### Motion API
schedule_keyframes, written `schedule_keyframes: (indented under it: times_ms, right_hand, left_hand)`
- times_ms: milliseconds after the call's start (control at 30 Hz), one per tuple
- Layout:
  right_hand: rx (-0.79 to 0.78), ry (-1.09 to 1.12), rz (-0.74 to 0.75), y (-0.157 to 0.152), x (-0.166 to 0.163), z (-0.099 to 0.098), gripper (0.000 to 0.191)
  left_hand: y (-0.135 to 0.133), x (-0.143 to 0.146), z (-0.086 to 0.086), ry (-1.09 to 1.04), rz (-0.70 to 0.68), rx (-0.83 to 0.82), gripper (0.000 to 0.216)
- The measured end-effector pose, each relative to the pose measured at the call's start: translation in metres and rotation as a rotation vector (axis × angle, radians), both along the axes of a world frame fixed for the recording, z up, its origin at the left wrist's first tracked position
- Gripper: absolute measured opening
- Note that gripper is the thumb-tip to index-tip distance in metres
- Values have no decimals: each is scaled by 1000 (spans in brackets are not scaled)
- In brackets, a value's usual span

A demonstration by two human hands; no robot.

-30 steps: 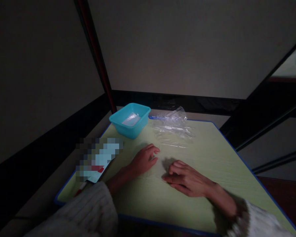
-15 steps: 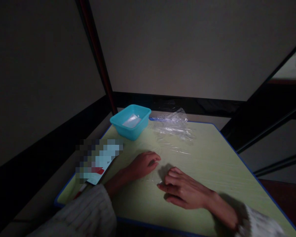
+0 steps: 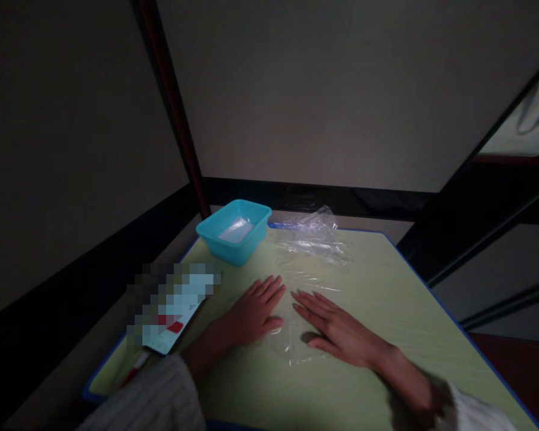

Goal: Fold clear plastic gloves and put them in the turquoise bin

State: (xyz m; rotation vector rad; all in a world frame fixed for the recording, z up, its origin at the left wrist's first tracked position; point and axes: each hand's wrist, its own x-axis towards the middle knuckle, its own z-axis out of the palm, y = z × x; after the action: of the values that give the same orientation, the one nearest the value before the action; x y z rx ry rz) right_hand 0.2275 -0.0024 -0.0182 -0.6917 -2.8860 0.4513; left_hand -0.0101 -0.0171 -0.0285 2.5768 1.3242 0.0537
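Observation:
A clear plastic bag (image 3: 291, 344) is spread on the pale green tabletop, with its thin, shiny edges hard to trace. My left hand (image 3: 257, 311) lies palm down with fingers stretched out, on the left part of the film. Opposite it, my right hand (image 3: 336, 329) rests flat too, its fingers extended toward the left hand. Neither hand grips anything. The film partly disappears beneath both palms. Beyond the fingertips, more crumpled clear plastic (image 3: 317, 239) reaches to the far edge of the table.
A turquoise plastic basin (image 3: 233, 239) with something whitish and shiny inside stands at the far left. Along the left edge lies a light blue, partly blurred flat item (image 3: 166, 338), with a red-and-white pen-like object (image 3: 135, 368) near it. Blue trim borders the table (image 3: 413, 335).
Both hands have gone from curled fingers to flat, spread ones pressed on the plastic. More of the film now shows near me, and the view has tilted slightly.

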Motion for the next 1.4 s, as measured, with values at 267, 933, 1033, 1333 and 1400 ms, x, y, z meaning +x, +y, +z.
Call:
schedule_keyframes:
  times_ms: [267,933,1033,1333,1400]
  right_hand:
    - [37,44,8,2,-1,7,49]
    - [105,404,-791,59,24,-33,17]
    - [78,415,-759,59,25,-33,18]
    - [49,429,-661,52,20,-22,14]
    - [56,425,-629,51,19,-21,11]
  left_hand:
    - [31,-1,-3,-438,306,105,49]
    - [91,27,-27,-727,535,194,17]
    - [88,28,-21,-813,505,164,13]
    - [64,12,2,-948,423,94,10]
    - [56,5,1,-949,412,88,9]
